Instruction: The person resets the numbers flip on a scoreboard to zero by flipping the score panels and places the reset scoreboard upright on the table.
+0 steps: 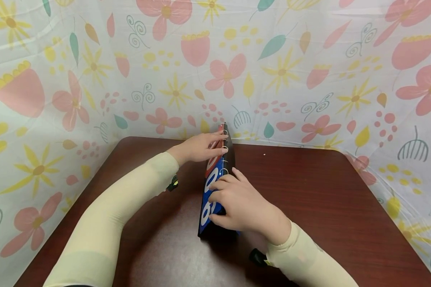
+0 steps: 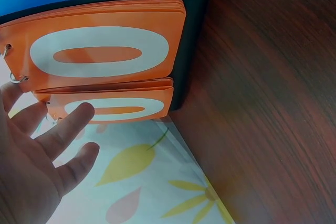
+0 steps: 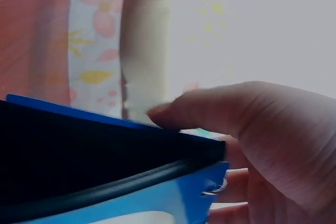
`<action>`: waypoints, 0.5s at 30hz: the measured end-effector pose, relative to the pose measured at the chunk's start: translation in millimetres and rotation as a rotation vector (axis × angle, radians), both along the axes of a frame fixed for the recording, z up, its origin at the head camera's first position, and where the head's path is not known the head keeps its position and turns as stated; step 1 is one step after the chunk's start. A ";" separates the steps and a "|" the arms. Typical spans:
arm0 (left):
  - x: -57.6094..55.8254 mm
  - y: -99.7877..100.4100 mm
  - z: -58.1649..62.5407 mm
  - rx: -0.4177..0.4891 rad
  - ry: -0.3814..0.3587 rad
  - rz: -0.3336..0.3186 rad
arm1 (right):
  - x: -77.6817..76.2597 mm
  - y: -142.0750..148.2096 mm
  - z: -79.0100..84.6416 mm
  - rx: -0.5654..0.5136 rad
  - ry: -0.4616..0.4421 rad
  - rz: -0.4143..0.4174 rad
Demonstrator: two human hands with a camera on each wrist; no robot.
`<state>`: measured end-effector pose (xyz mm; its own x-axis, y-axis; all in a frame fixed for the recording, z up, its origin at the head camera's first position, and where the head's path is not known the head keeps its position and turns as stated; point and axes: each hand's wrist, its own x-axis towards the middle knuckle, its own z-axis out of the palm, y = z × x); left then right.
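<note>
A flip scoreboard (image 1: 210,179) stands tent-like in the middle of the table, its ringed spine uppermost. Orange-red cards (image 2: 100,51) with white zeros hang at the far end, blue cards (image 3: 142,212) at the near end. My left hand (image 1: 197,147) reaches over the far part, fingers stretched to the wire rings (image 2: 19,78). Over the blue half, my right hand (image 1: 246,201) spans the spine. In the right wrist view its thumb (image 3: 199,109) lies along a blue panel's edge, while other fingers show behind the ring side. The black inner side (image 3: 79,156) gapes between the two panels.
The dark red-brown wooden table (image 1: 294,191) extends on both sides of the scoreboard. A flower-printed curtain (image 1: 258,71) hangs behind it and along the left. Beneath each wrist shows a small black device (image 1: 258,257). Pale sleeves (image 1: 136,191) cover both arms.
</note>
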<state>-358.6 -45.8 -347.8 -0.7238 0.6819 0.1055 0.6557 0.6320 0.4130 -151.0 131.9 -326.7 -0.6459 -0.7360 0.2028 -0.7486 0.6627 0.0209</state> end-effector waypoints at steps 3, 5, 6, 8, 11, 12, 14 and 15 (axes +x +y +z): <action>0.6 0.3 0.5 0.003 0.001 -0.006 | 0.2 1.9 1.2 -0.009 -0.009 0.015; 0.7 0.5 0.5 0.007 -0.002 -0.010 | -0.6 1.3 -0.5 -0.004 -0.007 0.024; 0.6 0.6 0.4 0.008 -0.003 -0.012 | -1.1 0.6 -1.8 -0.001 -0.005 0.027; 0.2 0.6 0.2 0.009 -0.006 -0.013 | -1.6 -1.4 -4.5 0.010 0.007 0.027; 0.0 0.4 -0.2 0.007 -0.007 -0.009 | -1.8 -4.0 -7.4 0.029 0.015 0.015; -0.1 0.3 -0.3 0.005 -0.006 -0.006 | -1.9 -4.5 -8.0 0.031 0.013 0.013; -0.5 0.1 -0.6 0.001 -0.005 -0.001 | -2.3 -4.7 -8.1 0.040 0.003 0.008; -0.6 0.0 -0.7 -0.001 -0.003 0.001 | -2.6 -4.3 -7.6 0.040 -0.007 0.008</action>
